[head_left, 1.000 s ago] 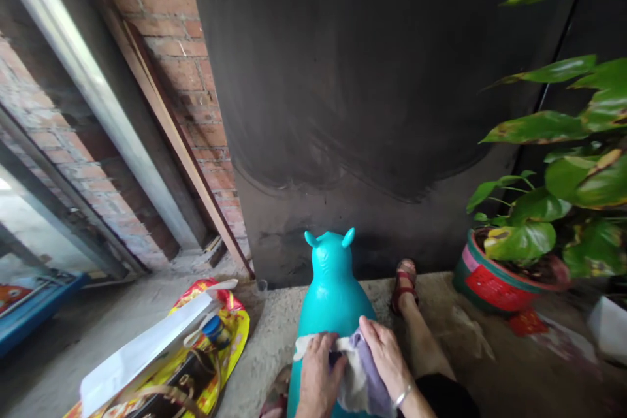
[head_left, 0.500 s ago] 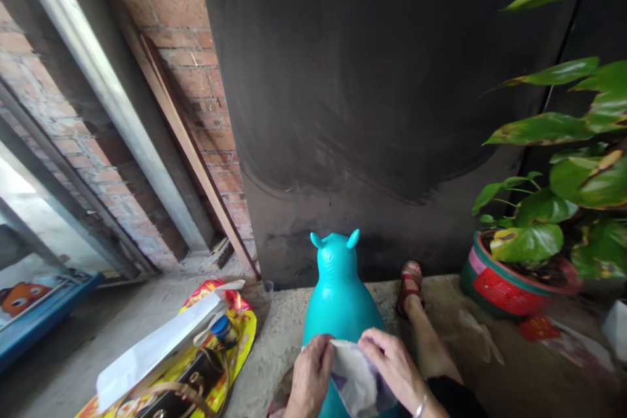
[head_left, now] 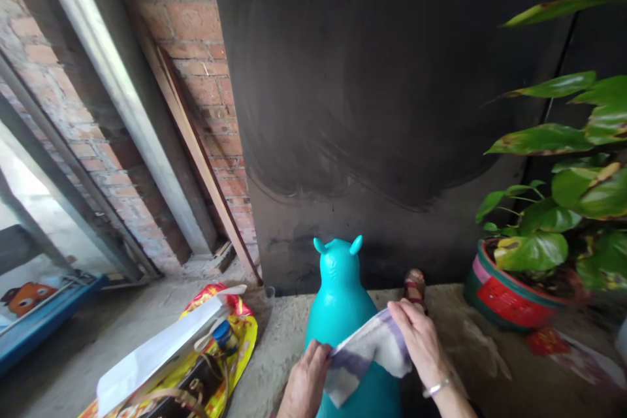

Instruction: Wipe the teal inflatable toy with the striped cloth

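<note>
A white and purple cloth is stretched between my two hands, low in the head view. My left hand pinches its left corner. Higher up, my right hand, with a silver bracelet at the wrist, grips the right corner. The cloth slants upward to the right and its lower part hangs loose. Right behind it stands a turquoise animal-shaped bouncy toy with two small ears; whether the cloth touches it I cannot tell.
A large black panel rises ahead, with smeared marks. To the right stands a potted plant. A sandalled foot is beside the toy. On the left floor, a yellow bag lies under white paper and a blue-capped jar.
My hands have moved apart, the right one up and to the right. The cloth, bunched between them before, is now spread wide on a slant. The view has shifted slightly.
</note>
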A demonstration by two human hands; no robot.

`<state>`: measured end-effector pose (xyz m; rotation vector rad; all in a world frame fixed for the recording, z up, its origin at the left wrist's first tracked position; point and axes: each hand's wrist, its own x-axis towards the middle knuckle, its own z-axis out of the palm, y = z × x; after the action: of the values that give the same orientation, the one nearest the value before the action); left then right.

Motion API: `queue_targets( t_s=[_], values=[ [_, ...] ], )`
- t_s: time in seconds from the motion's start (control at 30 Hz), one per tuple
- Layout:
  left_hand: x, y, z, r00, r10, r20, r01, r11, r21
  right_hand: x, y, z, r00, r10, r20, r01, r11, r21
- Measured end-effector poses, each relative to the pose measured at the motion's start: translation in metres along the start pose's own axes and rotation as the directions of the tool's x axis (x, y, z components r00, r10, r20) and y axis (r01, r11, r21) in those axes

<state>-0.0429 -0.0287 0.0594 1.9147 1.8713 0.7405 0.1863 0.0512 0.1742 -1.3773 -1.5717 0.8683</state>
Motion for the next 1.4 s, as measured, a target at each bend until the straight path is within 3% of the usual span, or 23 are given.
queue_targets(
  t_s=[0.17,0.4,0.5,0.57,0.67,0.77,0.8,0.87,0.93,1.0,1.07,1.17,1.27,1.4],
  values=[
    [0.012,-0.012,-0.023,0.997,-0.025,-0.07,0.02,0.997,-0.08,0.015,0.005,-0.001,0.987,-0.031,0.16,0.044,0.996,-0.083],
    [0.065,0.022,-0.116,0.972,0.157,-0.177,-0.142,0.985,0.096,0.067,-0.023,-0.011,0.972,-0.209,0.103,0.218,0.972,-0.084],
    [0.063,0.032,-0.13,0.963,0.222,-0.151,-0.202,0.97,0.137,0.065,-0.023,-0.016,0.956,-0.277,0.092,0.286,0.953,-0.098],
    [0.046,0.028,-0.122,0.971,0.232,-0.064,-0.22,0.963,0.152,0.045,-0.004,-0.014,0.954,-0.281,0.104,0.293,0.948,-0.128],
    [0.009,0.012,-0.096,0.967,0.154,0.203,-0.186,0.971,0.152,-0.006,0.051,-0.006,0.956,-0.163,0.243,0.225,0.94,-0.255],
    [-0.018,-0.002,-0.068,0.918,0.018,0.397,-0.075,0.989,0.128,-0.051,0.111,0.007,0.887,-0.016,0.462,0.188,0.926,-0.328],
    [-0.021,-0.004,-0.06,0.919,-0.031,0.394,-0.018,0.992,0.122,-0.06,0.126,0.011,0.887,-0.009,0.461,0.185,0.923,-0.338],
    [-0.019,-0.007,-0.041,0.947,-0.131,0.295,0.104,0.989,0.106,-0.063,0.139,0.023,0.932,-0.051,0.358,0.179,0.926,-0.334],
    [-0.01,-0.01,-0.018,0.969,-0.206,0.14,0.194,0.977,0.093,-0.054,0.134,0.039,0.975,-0.119,0.186,0.176,0.927,-0.331],
    [-0.001,-0.017,0.012,0.967,-0.249,0.047,0.245,0.966,0.08,-0.04,0.121,0.061,0.981,-0.165,0.099,0.19,0.909,-0.372],
    [0.005,-0.025,0.043,0.949,-0.313,0.039,0.309,0.948,0.072,-0.032,0.114,0.086,0.978,-0.142,0.153,0.198,0.861,-0.469],
    [0.012,-0.034,0.078,0.902,-0.425,0.074,0.417,0.904,0.098,-0.029,0.127,0.12,0.968,-0.006,0.252,0.17,0.755,-0.634],
    [0.026,-0.035,0.084,0.898,-0.426,0.113,0.413,0.903,0.122,-0.024,0.147,0.138,0.97,0.005,0.241,0.168,0.704,-0.69],
    [0.058,-0.038,0.07,0.906,-0.395,0.15,0.381,0.917,0.114,0.001,0.15,0.143,0.963,0.018,0.268,0.174,0.72,-0.672]
  ],
)
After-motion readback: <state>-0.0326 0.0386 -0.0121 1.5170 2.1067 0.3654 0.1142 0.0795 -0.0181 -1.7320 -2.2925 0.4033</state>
